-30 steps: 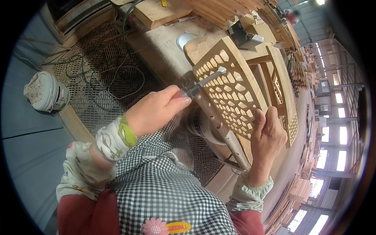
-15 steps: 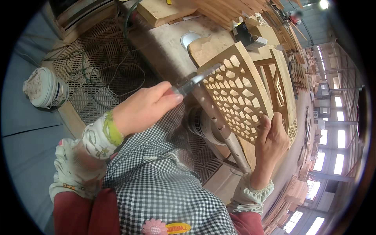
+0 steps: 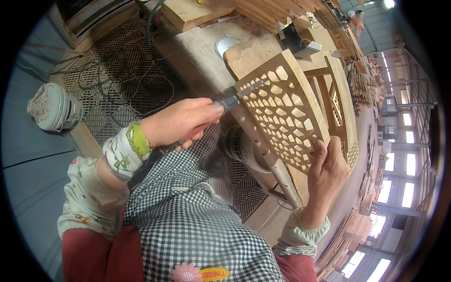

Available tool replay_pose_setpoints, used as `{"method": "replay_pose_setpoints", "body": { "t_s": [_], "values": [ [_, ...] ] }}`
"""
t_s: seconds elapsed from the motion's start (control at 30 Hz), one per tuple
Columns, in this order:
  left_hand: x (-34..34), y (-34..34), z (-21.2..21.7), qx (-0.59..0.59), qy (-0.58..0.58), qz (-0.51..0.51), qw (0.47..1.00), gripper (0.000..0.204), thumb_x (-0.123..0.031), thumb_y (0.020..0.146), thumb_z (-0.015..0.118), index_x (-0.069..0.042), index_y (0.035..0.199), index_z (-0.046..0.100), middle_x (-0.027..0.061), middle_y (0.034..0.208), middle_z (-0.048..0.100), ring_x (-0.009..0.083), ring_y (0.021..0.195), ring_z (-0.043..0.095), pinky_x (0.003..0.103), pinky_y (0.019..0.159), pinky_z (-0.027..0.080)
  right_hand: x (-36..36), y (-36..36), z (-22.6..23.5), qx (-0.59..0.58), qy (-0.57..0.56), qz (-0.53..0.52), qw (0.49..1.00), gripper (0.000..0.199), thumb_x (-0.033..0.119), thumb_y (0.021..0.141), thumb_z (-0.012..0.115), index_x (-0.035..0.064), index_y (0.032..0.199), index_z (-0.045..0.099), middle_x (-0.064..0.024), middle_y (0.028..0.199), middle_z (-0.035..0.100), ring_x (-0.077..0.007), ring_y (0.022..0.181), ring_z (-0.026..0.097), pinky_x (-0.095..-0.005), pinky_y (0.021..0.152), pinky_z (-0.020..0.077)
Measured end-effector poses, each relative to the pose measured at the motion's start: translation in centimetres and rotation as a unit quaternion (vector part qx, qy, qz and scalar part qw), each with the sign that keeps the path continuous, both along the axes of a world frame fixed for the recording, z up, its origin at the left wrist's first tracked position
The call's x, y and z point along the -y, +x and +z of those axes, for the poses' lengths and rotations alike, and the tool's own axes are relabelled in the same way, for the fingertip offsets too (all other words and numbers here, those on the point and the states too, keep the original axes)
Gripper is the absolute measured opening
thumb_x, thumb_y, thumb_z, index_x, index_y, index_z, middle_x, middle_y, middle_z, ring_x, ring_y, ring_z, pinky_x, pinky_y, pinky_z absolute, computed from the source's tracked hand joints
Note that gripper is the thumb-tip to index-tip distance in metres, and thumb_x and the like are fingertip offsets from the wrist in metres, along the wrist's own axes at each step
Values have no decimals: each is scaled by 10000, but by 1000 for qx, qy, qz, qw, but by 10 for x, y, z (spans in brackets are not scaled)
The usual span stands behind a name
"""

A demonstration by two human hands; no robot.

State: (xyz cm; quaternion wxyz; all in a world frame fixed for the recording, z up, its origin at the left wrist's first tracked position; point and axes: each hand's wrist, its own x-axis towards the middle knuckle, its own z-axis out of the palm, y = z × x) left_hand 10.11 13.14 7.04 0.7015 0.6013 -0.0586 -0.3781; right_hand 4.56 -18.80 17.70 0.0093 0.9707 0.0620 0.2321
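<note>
Worktop [image 3: 199, 49] runs from upper left toward the right, past the panel. Panel [image 3: 284, 110] is wooden, full of polygonal holes, and stands tilted at the worktop's near side, overlapping a brown board [image 3: 253, 56] at its upper left. Its long axis goes upper left to lower right in the head view; holed face is toward the wearer, plain border along the right side. What carries it underneath is hidden. Wooden frame [image 3: 342, 82] is just behind it, to the right. Speckled rail [image 3: 282, 176] passes along its lower left, same general slant. White bucket [image 3: 61, 110] sits on the far left, well apart from both hands.

Right hand [image 3: 329, 162]: pinching the panel's lower right edge, thumb on the holed face, other fingers mostly hidden behind. Left hand [image 3: 181, 120]: closed round the red handle of the tool [image 3: 230, 102], thumb up near the dark collar, fingers curled under. Both hands loaded, neither spread.

Tool's long axis goes lower left to upper right, roughly across the panel's length. Butt sticks out below the left hand's wrist side; flat metal blade points up right, its tip in front of the panel's upper holes. Can't tell if the tip touches wood.
</note>
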Motion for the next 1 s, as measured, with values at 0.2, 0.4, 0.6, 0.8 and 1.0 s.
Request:
{"method": "replay_pose_setpoints", "body": {
  "t_s": [0.2, 0.4, 0.6, 0.8, 1.0],
  "values": [
    [4, -3, 0, -48, -53, -14, 997, 413, -412, 1114, 478, -27, 1013, 591, 13, 661, 551, 85, 466, 522, 246, 406, 430, 1, 0, 1, -1, -9, -2, 1000, 420, 374, 1071, 622, 64, 824, 482, -147, 633, 513, -377, 552, 546, -437, 524, 396],
    [9, -3, 0, 42, 20, 21, 999, 344, -357, 1126, 464, -52, 1006, 570, -19, 662, 539, 60, 450, 487, 227, 412, 420, 7, 1, 0, -7, -7, -5, 1000, 428, 393, 1084, 600, 64, 833, 492, -154, 641, 539, -381, 552, 562, -444, 522, 403],
    [12, -12, 9, 33, 19, 24, 999, 344, -359, 1122, 468, -64, 962, 543, -27, 648, 521, 58, 451, 479, 228, 412, 412, 4, 0, 0, -3, 3, 1, 1000, 422, 397, 1088, 593, 66, 841, 508, -149, 647, 568, -380, 561, 579, -439, 526, 414],
    [-5, -32, 14, 48, 150, 19, 987, 408, -397, 1079, 527, 1, 1045, 616, 83, 775, 669, 179, 588, 653, 324, 540, 521, 9, 6, -2, -9, 12, -24, 1000, 412, 391, 1087, 594, 70, 842, 512, -143, 651, 584, -377, 567, 596, -446, 531, 420],
    [15, -26, -11, 241, 194, 90, 947, 325, -346, 1098, 526, -32, 1035, 577, 4, 705, 572, 95, 539, 553, 283, 516, 457, 8, 3, 1, -10, 16, -9, 1000, 419, 396, 1085, 591, 69, 839, 503, -151, 656, 580, -382, 576, 596, -451, 538, 422]
  ]
}}
